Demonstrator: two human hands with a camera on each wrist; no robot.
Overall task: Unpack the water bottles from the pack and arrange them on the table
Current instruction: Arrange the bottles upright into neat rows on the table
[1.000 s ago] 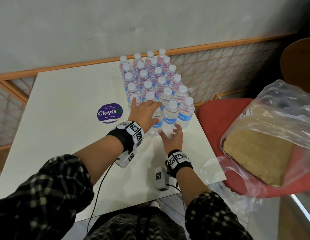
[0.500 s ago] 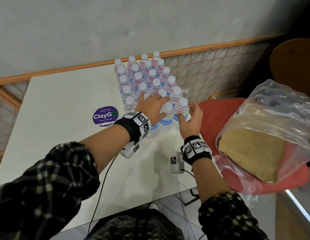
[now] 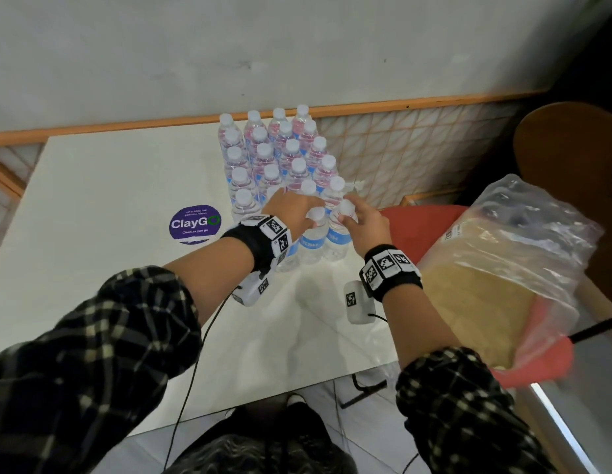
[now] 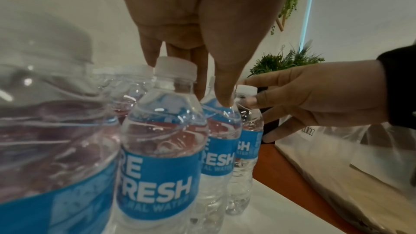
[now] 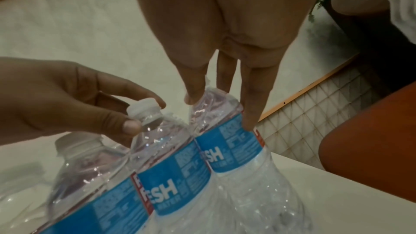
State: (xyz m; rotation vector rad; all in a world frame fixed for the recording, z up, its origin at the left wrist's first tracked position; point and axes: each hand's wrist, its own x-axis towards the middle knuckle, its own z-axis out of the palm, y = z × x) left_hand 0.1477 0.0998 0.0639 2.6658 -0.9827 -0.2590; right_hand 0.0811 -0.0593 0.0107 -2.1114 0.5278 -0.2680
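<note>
Several clear water bottles [image 3: 280, 155] with white caps and blue labels stand in a tight block on the white table [image 3: 109, 186]. My left hand [image 3: 315, 213] pinches the cap of the middle front bottle [image 3: 313, 242]; in the right wrist view the left hand [image 5: 144, 115] has thumb and forefinger on that cap [image 5: 144, 108]. My right hand [image 3: 349, 213] grips the top of the right front bottle [image 3: 337, 238], with the thumb and fingers [image 5: 249, 113] around its shoulder [image 5: 225, 131]. The left wrist view shows the right hand [image 4: 247, 93] at that bottle's cap [image 4: 246, 88].
The plastic pack wrap with its cardboard sheet [image 3: 503, 285] lies on a red chair [image 3: 424, 224] right of the table. A purple round sticker [image 3: 194, 223] marks the table left of the bottles. A brown chair [image 3: 571, 148] stands at the far right, and the wall is behind.
My right hand rose from the table in front of the bottles to the top of the right front bottle. My left hand stayed on the front row and now pinches a cap.
</note>
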